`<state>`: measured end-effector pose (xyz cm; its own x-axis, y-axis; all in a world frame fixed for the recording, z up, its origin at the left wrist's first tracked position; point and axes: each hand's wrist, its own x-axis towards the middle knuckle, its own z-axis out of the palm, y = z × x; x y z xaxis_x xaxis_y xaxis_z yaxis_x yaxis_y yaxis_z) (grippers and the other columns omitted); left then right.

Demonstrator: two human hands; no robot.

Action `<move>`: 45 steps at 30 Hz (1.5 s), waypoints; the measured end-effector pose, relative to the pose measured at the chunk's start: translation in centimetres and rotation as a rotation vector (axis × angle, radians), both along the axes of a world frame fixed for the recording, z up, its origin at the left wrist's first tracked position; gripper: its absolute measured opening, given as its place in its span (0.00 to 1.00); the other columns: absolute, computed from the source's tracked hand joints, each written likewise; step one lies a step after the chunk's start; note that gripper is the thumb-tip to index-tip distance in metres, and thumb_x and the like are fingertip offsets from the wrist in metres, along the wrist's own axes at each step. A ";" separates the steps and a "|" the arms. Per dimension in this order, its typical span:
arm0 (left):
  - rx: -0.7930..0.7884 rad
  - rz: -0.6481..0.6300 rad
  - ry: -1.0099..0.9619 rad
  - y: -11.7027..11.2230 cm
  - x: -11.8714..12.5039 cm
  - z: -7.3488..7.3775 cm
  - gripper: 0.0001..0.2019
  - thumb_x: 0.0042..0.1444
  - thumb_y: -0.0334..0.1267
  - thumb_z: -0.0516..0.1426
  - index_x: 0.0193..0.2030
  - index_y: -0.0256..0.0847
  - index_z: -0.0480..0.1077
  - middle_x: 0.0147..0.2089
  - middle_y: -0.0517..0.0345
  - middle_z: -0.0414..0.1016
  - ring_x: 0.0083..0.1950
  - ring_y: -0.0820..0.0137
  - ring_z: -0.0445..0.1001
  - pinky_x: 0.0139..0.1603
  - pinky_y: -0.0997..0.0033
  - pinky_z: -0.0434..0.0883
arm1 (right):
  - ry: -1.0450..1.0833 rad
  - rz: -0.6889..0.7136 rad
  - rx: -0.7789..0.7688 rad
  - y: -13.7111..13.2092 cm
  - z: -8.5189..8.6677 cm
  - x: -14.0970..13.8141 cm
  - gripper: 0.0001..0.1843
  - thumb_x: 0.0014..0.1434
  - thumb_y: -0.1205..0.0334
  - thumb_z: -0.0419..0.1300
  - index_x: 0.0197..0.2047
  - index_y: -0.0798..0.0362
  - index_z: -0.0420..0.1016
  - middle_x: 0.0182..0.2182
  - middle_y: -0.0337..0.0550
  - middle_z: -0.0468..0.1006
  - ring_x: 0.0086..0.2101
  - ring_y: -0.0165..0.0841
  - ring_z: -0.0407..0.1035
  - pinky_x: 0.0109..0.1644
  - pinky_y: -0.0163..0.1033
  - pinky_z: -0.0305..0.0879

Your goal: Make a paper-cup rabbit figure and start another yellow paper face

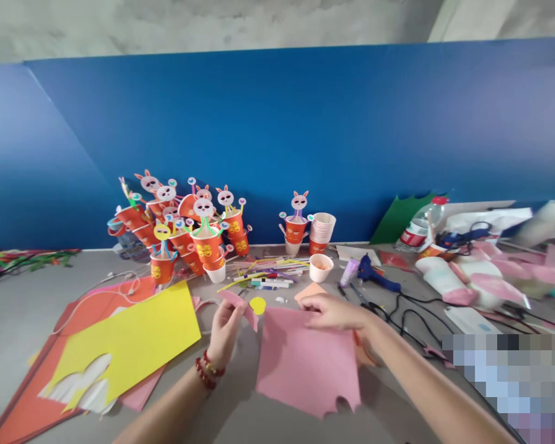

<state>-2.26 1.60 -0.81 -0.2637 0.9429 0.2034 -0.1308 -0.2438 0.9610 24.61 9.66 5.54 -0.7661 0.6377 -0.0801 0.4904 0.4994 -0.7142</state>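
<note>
Between the thumb and fingers of my left hand (226,324) is a small strip of pink paper (248,316). Red bead bracelets circle that wrist. My right hand (330,311) grips the upper edge of a larger pink paper sheet (308,364), its fingers curled over the edge. A notch is cut from the sheet's lower right corner. A yellow paper circle (258,305) lies on the table between the hands. Just behind the right hand is a peach-coloured paper piece (312,290), partly covered.
Yellow paper (152,345) with cut-outs lies over red sheets at left. Several rabbit-topped red cups (206,243) stand behind. Nearby are markers (272,283), a small white cup (321,269), scissors (374,308), a blue glue gun (377,276) with dark cables, and a bottle (420,225).
</note>
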 end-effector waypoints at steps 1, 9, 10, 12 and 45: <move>0.010 0.014 -0.010 -0.1 0.0 -0.1 0.16 0.59 0.51 0.61 0.32 0.41 0.68 0.28 0.60 0.75 0.26 0.71 0.73 0.32 0.69 0.73 | 0.032 -0.012 -0.036 -0.1 0.2 0.6 0.06 0.58 0.58 0.61 0.34 0.51 0.76 0.28 0.35 0.75 0.30 0.32 0.69 0.33 0.33 0.63; 0.093 0.118 -0.011 -0.7 -0.7 0.1 0.14 0.57 0.50 0.63 0.33 0.41 0.70 0.33 0.59 0.76 0.33 0.69 0.75 0.35 0.71 0.74 | 0.130 -0.291 -0.248 -2.3 -2.5 2.3 0.18 0.62 0.47 0.57 0.42 0.54 0.74 0.37 0.44 0.81 0.37 0.38 0.76 0.39 0.39 0.70; 0.096 0.112 -0.004 -0.7 -0.7 0.2 0.14 0.57 0.50 0.63 0.33 0.41 0.70 0.33 0.59 0.76 0.33 0.69 0.75 0.35 0.71 0.74 | 0.093 -0.296 -0.232 -2.7 -2.8 2.2 0.15 0.60 0.50 0.59 0.41 0.53 0.75 0.36 0.42 0.81 0.36 0.38 0.76 0.38 0.38 0.69; 0.095 0.096 0.016 -0.8 -0.6 0.4 0.15 0.57 0.50 0.63 0.32 0.41 0.70 0.31 0.59 0.76 0.32 0.70 0.75 0.34 0.71 0.73 | 0.011 -0.328 -0.173 -3.4 -3.2 2.1 0.12 0.56 0.56 0.61 0.43 0.51 0.76 0.35 0.41 0.82 0.36 0.39 0.76 0.36 0.37 0.67; -0.193 -0.232 0.135 -2.8 3.8 3.4 0.12 0.57 0.47 0.62 0.40 0.41 0.71 0.35 0.58 0.74 0.33 0.70 0.73 0.32 0.73 0.69 | 0.566 -0.122 0.648 -8.4 -1.9 -3.6 0.11 0.67 0.71 0.56 0.46 0.49 0.77 0.37 0.44 0.81 0.39 0.36 0.75 0.44 0.41 0.72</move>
